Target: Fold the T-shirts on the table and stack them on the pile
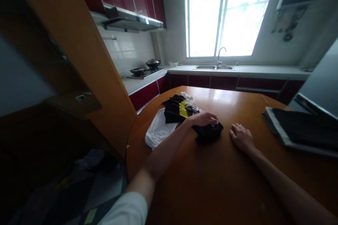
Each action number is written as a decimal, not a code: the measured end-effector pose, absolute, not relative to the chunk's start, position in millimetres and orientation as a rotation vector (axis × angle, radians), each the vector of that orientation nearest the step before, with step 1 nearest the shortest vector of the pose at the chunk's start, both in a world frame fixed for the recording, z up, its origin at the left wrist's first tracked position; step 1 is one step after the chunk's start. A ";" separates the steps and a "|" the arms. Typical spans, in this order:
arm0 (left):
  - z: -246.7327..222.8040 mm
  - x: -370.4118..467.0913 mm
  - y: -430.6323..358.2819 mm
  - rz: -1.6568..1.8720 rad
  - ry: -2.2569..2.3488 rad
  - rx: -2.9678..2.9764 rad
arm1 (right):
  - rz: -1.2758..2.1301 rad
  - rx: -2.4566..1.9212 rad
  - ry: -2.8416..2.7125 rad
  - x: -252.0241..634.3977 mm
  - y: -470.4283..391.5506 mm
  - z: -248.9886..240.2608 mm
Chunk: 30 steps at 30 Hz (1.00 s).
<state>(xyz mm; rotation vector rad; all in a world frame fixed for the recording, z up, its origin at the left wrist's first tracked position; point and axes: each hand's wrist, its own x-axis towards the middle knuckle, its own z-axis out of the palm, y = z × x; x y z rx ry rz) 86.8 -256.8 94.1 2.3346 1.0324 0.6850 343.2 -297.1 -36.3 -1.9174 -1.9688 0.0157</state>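
Note:
A black garment [173,112] with a yellow band and white print lies bunched on the wooden table [208,179]. My left hand [203,119] is on its right part, fingers bent over the black cloth; whether they grip it is hard to make out. Under and beside it, at the left, is a white garment [158,130]. My right hand [242,137] rests on the tabletop to the right of the black cloth, fingers laid flat and holding nothing.
A stack of dark and light folded cloth [303,130] lies at the table's right side. Beyond the table are a counter with a sink [213,67], a stove [146,74] with pans and a window. A wooden partition [105,59] stands at the left.

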 end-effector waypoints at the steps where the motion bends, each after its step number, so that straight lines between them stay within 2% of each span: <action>1: 91.9 89.5 -259.0 0.624 0.998 2.349 | 0.029 -1.895 -1.940 343.9 -296.2 -36.9; 4: 90.7 84.9 -258.6 0.566 1.006 2.364 | 0.048 -1.788 -1.804 343.7 -295.2 -34.1; 7: 87.2 66.1 -255.6 0.660 1.171 2.388 | -0.017 -1.568 -1.769 335.7 -301.6 -22.6; 11: 63.3 22.6 -257.8 0.881 1.415 2.483 | -0.011 -1.218 -2.005 310.1 -323.2 -4.3; 14: 38.6 -17.7 -256.5 0.983 1.622 2.521 | 0.044 -1.126 -2.220 290.8 -337.8 0.1; 21: 12.4 -57.5 -237.0 1.237 1.790 2.363 | 0.089 -1.426 -2.253 297.4 -330.2 -6.5; 26: 8.2 -56.8 -230.0 1.309 1.858 2.299 | 0.061 -1.864 -1.957 336.9 -311.8 1.9; 30: 6.3 -57.5 -230.9 1.275 1.723 2.401 | 0.061 -2.160 -1.632 375.4 -302.2 1.0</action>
